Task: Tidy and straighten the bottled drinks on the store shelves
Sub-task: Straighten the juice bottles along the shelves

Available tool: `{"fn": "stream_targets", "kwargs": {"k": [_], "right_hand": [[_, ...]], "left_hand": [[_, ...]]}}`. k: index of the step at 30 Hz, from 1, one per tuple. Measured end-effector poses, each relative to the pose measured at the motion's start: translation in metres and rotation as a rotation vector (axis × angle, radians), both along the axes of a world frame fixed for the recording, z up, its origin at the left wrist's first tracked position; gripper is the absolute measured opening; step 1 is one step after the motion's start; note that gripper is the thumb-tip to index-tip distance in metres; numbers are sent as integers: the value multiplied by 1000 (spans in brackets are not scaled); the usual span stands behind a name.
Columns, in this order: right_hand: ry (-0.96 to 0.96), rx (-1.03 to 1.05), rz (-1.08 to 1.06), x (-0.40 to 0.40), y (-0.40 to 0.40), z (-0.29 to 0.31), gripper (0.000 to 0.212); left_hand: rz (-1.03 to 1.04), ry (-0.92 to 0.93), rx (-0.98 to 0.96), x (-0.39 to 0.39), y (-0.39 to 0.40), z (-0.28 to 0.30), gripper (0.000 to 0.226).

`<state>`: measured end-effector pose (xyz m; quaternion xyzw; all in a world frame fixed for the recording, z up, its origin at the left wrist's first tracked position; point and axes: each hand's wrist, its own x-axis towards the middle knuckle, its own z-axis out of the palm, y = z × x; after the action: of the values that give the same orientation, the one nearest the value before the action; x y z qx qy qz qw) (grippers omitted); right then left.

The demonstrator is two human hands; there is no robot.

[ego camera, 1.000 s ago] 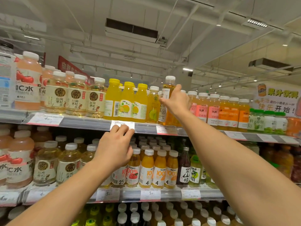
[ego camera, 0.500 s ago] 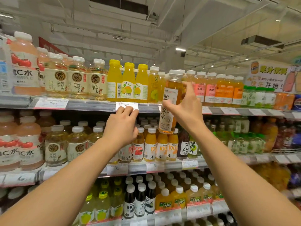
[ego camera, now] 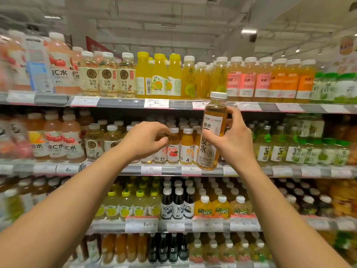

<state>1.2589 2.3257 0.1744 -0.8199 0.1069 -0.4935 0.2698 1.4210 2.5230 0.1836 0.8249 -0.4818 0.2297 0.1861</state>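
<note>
Bottle point(ego camera: 212, 132), centre frame, is gripped by the right hand point(ego camera: 234, 140); the left hand point(ego camera: 144, 141), loosely curled and empty, could topple small bottles point(ego camera: 173, 146) behind it.

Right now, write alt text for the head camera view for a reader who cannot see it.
A person's right hand holds an amber bottle with a white cap in front of store shelves packed with bottled drinks. The left hand reaches with curled fingers toward small juice bottles on the second shelf.

far-left bottles point(ego camera: 17, 62) blurred, labels unreadable
</note>
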Motion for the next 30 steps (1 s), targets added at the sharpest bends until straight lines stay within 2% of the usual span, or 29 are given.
{"fn": "stream_targets", "kwargs": {"k": [4,12,17,19,25,27,30], "right_hand": [[48,56,64,-6,3,-26,75],[137,237,337,-11,32,-77,78],[186,355,465,-8,78,-114,80],[220,349,509,-6,98,-126,75],[330,342,596,5,130,-147,85],[371,334,595,10,137,-151,86],[429,274,570,20,148,-158,76]], "left_hand": [[-35,58,31,-39,28,-11,29],[124,206,154,-87,101,-67,30],[184,359,364,-107,120,-128,34],[216,407,418,-108,128,-142,34],[317,547,420,-106,174,-156,39],[364,634,456,-102,195,-157,45],[433,814,570,-89,228,-162,58]]}}
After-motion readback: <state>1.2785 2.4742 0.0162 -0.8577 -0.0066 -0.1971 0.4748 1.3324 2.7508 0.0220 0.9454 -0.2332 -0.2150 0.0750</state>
